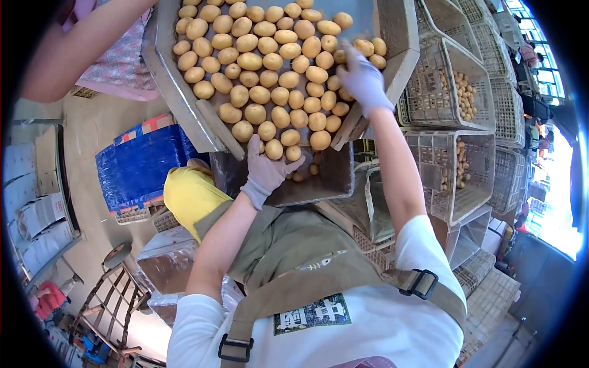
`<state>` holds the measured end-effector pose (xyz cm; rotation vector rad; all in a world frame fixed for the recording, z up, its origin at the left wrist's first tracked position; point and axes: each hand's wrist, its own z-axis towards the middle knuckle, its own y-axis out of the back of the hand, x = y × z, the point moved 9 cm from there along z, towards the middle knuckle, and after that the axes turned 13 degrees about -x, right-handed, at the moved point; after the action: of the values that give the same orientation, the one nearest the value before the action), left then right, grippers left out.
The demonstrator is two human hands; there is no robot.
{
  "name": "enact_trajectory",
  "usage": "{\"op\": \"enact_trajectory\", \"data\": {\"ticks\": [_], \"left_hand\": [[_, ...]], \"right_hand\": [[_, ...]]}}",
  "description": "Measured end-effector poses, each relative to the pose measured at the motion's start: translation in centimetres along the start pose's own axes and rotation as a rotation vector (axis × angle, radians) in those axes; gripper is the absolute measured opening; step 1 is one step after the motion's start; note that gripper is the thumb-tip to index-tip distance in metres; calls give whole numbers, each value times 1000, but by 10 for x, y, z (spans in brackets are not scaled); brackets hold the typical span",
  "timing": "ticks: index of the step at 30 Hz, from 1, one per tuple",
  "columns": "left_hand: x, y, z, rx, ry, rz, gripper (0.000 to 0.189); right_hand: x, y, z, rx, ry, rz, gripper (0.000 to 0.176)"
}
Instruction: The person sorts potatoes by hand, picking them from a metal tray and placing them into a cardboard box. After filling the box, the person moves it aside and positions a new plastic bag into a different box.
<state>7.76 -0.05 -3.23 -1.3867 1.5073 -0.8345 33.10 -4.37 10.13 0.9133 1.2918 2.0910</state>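
Observation:
Many round yellow potatoes lie spread over a sloping metal tray with wooden side boards. My left hand, in a pale glove, is at the tray's narrow lower mouth, fingers apart against the lowest potatoes. A dark bin sits under that mouth with a few potatoes inside, partly hidden by the hand. Over the tray's right side is my right hand, also gloved, with its fingers extended beside potatoes. Its fingertips are somewhat blurred, and I see nothing gripped in it.
Stacked plastic crates line the right side, some holding potatoes. A blue-wrapped box stands left of the tray. Another person's arm reaches in at upper left. A metal-framed cart is at lower left.

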Motion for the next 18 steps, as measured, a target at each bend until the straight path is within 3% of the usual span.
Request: {"op": "enact_trajectory", "data": {"ticks": [3,5,7,9,10,11,12,13,14,15,16,17,18], "left_hand": [[3,-10,-7,-27,139,-270,58],[7,5,-5,9,267,-775,60],[5,20,-2,-15,128,-657,62],[-7,28,-1,-137,-227,116,64],[0,26,1,-77,-33,-373,64],[4,20,0,-9,176,-854,64],[5,16,-1,-9,228,-914,65],[6,12,-1,-11,281,-974,65],[3,13,-1,-82,160,-620,65],[-2,17,-2,-154,41,-262,65],[-4,11,2,-90,74,-391,66],[-1,10,3,-39,114,-522,67],[5,12,0,6,158,-654,67]], "right_hand": [[-4,-38,15,144,-62,-225,55],[-3,4,-5,-27,-100,140,50],[2,64,-40,-298,-60,445,49],[-34,111,-109,-453,7,383,55],[-59,123,-147,-513,-159,501,56],[-83,127,-179,-478,-261,476,56],[-128,111,-218,-334,-510,441,55],[-148,106,-247,-71,-344,-19,55],[-166,97,-277,282,-497,-366,53],[-161,104,-272,122,-419,-286,52],[-156,108,-264,-42,-333,-199,50],[-111,117,-228,-145,-194,-216,47],[-68,122,-195,-186,-239,-18,43]]}}
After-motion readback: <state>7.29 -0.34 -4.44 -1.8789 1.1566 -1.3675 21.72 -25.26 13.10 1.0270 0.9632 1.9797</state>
